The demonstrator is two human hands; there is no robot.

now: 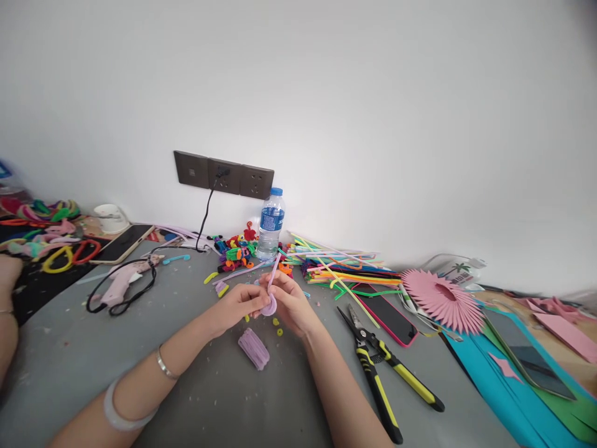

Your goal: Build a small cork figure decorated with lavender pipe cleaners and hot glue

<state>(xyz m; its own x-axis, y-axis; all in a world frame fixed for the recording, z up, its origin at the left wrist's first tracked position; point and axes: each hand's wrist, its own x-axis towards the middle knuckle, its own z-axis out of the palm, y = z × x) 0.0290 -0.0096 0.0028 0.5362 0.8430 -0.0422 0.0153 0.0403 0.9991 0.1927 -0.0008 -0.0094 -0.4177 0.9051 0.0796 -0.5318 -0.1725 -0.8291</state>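
Observation:
A lavender pipe cleaner (269, 307) is curled into a small loop at its lower end, with a straight tail standing up between the hands. My left hand (243, 303) pinches the loop from the left, fingers closed. Around its right side, my right hand (290, 300) holds the same piece between thumb and fingers. Just below the hands, a lavender bundle of folded pipe cleaner (254, 349) lies on the grey table (205, 386). Small yellow-green curls (280, 332) rest beside it.
Yellow-black pliers (373, 348) lie right, near a red-edged phone (389, 314) and a pipe cleaner pile (345, 267). A water bottle (271, 224) stands behind the hands. A pink glue gun (122, 286) with black cord lies left. Another person's arm (8, 311) is far left.

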